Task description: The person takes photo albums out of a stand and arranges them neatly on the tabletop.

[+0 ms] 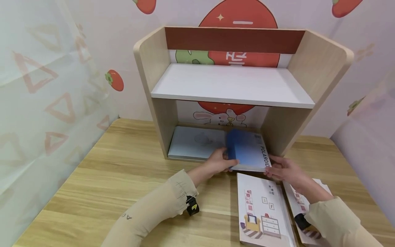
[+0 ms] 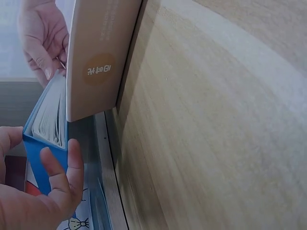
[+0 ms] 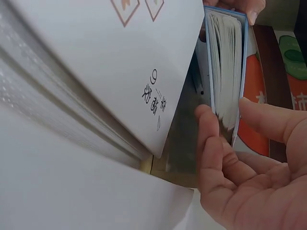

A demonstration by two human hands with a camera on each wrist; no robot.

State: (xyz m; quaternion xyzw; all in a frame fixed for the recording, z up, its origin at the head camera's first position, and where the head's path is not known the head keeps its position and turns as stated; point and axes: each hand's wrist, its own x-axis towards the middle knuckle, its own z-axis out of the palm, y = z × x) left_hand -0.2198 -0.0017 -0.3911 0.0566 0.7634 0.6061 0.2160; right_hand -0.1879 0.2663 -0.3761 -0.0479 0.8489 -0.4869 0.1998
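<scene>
A blue photo album [image 1: 247, 147] marked POLAROID lies flat at the right front of the shelf's lower compartment, held by both hands. My left hand [image 1: 218, 162] grips its spine side near the front corner, thumb on the cover and fingers below. At the opposite front corner my right hand [image 1: 286, 172] pinches the cover edge, with its thumb on one side and curled fingers on the other. Thick pages [image 3: 225, 62] show between the covers in the right wrist view. Left of the album, a pale blue book [image 1: 197, 140] lies in the same compartment.
The wooden desktop shelf [image 1: 232, 84] has a white upper board and upright side panels around the compartment. Two white illustrated albums, one in the middle [image 1: 262, 209] and one at right [image 1: 303, 206], lie on the wooden table [image 1: 102, 188] below my right forearm.
</scene>
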